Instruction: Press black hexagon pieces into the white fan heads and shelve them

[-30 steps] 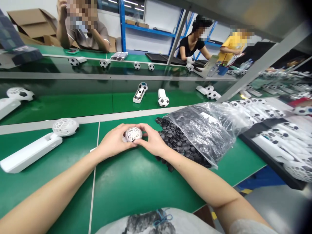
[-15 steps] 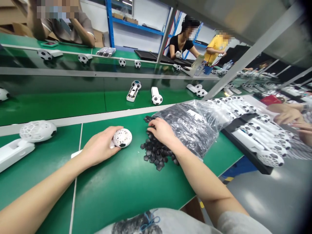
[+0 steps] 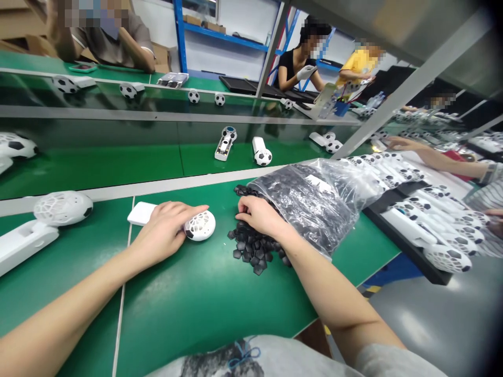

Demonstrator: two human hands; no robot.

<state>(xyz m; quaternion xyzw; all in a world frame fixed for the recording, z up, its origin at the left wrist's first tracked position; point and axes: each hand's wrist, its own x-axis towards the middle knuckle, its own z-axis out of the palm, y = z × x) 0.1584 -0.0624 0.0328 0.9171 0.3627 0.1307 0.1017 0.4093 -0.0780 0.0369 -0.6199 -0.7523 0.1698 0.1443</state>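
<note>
Head view | left hand [image 3: 163, 225]: gripping device [image 3: 201, 226], ball end toward right, on green table [image 3: 188, 314], left of black pieces [image 3: 255, 252] | right hand [image 3: 261, 215]: fingers curled in at pieces, cannot tell if gripping one | bag [image 3: 310, 196]: right of pieces

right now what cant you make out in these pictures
All in the head view:
Right hand: whether it holds one of the black pieces, hidden by its curled fingers.
White device: its middle, covered by the left hand.
White handle at lower left: far end, cut off by picture edge.
White patch on the plastic bag: any print, too small.
</note>
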